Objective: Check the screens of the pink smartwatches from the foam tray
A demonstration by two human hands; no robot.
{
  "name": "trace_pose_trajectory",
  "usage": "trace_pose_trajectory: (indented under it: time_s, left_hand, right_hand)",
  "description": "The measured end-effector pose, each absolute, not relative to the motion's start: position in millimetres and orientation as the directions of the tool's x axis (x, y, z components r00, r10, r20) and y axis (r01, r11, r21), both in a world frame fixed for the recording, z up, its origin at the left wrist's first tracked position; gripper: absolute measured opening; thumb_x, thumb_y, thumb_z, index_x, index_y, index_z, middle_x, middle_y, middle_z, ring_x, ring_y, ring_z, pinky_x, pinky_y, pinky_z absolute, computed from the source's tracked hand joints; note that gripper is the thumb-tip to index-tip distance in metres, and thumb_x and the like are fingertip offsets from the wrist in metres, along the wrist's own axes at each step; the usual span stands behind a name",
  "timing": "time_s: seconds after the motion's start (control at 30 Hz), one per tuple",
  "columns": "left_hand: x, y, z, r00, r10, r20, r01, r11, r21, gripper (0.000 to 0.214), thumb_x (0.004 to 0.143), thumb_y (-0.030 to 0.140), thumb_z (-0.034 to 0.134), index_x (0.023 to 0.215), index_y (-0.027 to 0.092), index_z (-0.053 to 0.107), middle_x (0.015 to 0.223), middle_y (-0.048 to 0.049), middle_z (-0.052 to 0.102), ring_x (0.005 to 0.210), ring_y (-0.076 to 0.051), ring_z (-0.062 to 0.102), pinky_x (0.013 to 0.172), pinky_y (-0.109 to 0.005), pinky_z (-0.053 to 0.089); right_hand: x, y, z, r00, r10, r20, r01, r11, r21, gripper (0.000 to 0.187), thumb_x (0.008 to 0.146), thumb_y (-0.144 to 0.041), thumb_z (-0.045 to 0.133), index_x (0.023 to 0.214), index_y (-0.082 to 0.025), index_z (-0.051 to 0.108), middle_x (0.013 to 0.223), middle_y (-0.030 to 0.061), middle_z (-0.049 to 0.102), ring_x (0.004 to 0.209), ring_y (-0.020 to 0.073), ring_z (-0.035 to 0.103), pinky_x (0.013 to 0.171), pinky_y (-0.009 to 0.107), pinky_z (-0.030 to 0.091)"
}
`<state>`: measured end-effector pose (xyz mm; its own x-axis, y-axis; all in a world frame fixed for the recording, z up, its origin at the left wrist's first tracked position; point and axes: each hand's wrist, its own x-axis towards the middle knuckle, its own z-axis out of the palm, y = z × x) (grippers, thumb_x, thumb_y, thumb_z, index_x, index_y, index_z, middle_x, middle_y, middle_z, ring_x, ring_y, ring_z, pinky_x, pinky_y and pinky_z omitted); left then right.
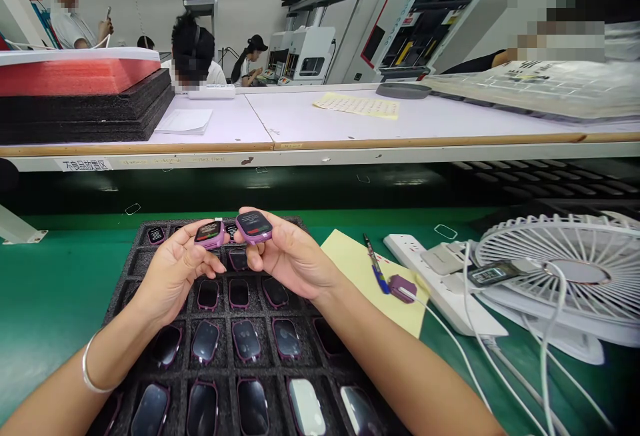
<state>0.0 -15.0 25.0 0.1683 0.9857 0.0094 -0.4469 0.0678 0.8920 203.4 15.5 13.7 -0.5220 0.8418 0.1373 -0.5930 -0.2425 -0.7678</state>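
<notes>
My left hand [175, 269] is closed on a purple smartwatch case [209, 234] with its screen lit. In my right hand [290, 249] I grip a second purple smartwatch case [254, 227], its dark screen showing small text and a red patch. The two watches are held close together over the far part of a black foam tray [227, 373]. Several watch cases lie in the tray's compartments, among them a dark-screened one [247, 341] near the middle. One compartment in the front row holds a white-faced piece [306, 407]. My forearms hide parts of the tray.
To the right lie a yellow sheet [345, 249], a pen [376, 264], a purple block with a cable [403, 288], a white power strip [450, 296] and a white fan [565, 269]. A shelf [300, 126] with foam sheets [100, 106] crosses ahead; people are beyond.
</notes>
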Motion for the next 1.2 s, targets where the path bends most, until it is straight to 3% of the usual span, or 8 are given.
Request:
trace_pose_trajectory:
  time_s: [0.47, 0.63, 0.83, 1.0, 1.1, 1.2]
  left_hand:
    - [2.2, -14.6, 20.2, 0.158, 0.987, 0.042, -0.406, 0.026, 0.913, 0.063, 0.061, 0.051, 0.094, 0.108, 0.017, 0.071, 0.093, -0.0076, 0.079, 0.063, -0.013, 0.072, 0.058, -0.019, 0.055]
    - [1.0, -15.7, 22.1, 0.168, 0.982, 0.088, -0.404, -0.013, 0.915, 0.057, 0.063, 0.045, 0.095, 0.108, 0.018, 0.072, 0.089, -0.0060, 0.079, 0.066, -0.013, 0.073, 0.061, -0.019, 0.057]
    - [-9.8, -30.0, 30.9, 0.382, 0.919, 0.093, -0.362, 0.056, 0.931, 0.069, 0.067, 0.033, 0.095, 0.130, 0.028, 0.068, 0.092, -0.0056, 0.080, 0.063, -0.019, 0.075, 0.062, -0.028, 0.063]
    - [-8.5, -32.2, 35.5, 0.394, 0.916, 0.072, -0.327, 0.066, 0.943, 0.071, 0.076, 0.028, 0.089, 0.141, 0.030, 0.060, 0.101, -0.0073, 0.079, 0.067, -0.019, 0.076, 0.064, -0.027, 0.063]
    - [-3.9, -27.4, 35.0, 0.324, 0.944, 0.071, -0.341, 0.046, 0.939, 0.074, 0.076, 0.021, 0.088, 0.143, 0.028, 0.058, 0.102, -0.0054, 0.077, 0.075, -0.017, 0.076, 0.072, -0.025, 0.062]
    - [-1.9, -21.8, 30.5, 0.241, 0.970, 0.033, -0.310, 0.045, 0.950, 0.076, 0.077, 0.019, 0.086, 0.146, 0.025, 0.053, 0.110, -0.0062, 0.074, 0.080, -0.015, 0.075, 0.077, -0.025, 0.061]
  right_hand:
    - [201.9, 17.1, 11.3, -0.513, 0.848, 0.131, -0.577, -0.228, -0.785, 0.056, 0.074, -0.047, 0.091, 0.118, -0.020, 0.069, 0.094, 0.0036, 0.075, 0.061, 0.0107, 0.063, 0.059, 0.023, 0.052]
    - [203.7, 12.8, 15.6, -0.524, 0.839, 0.147, -0.568, -0.215, -0.794, 0.057, 0.073, -0.048, 0.091, 0.119, -0.023, 0.068, 0.092, 0.0029, 0.075, 0.061, 0.0110, 0.063, 0.060, 0.024, 0.052]
    - [216.7, 5.4, 16.6, -0.650, 0.718, 0.251, -0.529, -0.190, -0.827, 0.071, 0.065, -0.050, 0.095, 0.125, -0.032, 0.062, 0.089, 0.0007, 0.074, 0.054, 0.0120, 0.064, 0.055, 0.025, 0.052]
    - [221.4, 6.0, 16.7, -0.701, 0.624, 0.347, -0.561, -0.182, -0.807, 0.056, 0.070, -0.038, 0.094, 0.118, -0.037, 0.065, 0.097, 0.0001, 0.074, 0.058, 0.0136, 0.069, 0.055, 0.026, 0.055]
    - [218.1, 9.8, 16.9, -0.677, 0.670, 0.306, -0.557, -0.194, -0.807, 0.054, 0.075, -0.033, 0.092, 0.122, -0.036, 0.065, 0.101, -0.0004, 0.075, 0.062, 0.0131, 0.072, 0.061, 0.027, 0.058]
    - [212.6, 14.8, 15.6, -0.645, 0.747, 0.161, -0.503, -0.257, -0.825, 0.061, 0.078, -0.028, 0.089, 0.132, -0.030, 0.060, 0.103, 0.0008, 0.075, 0.072, 0.0143, 0.075, 0.070, 0.028, 0.061]
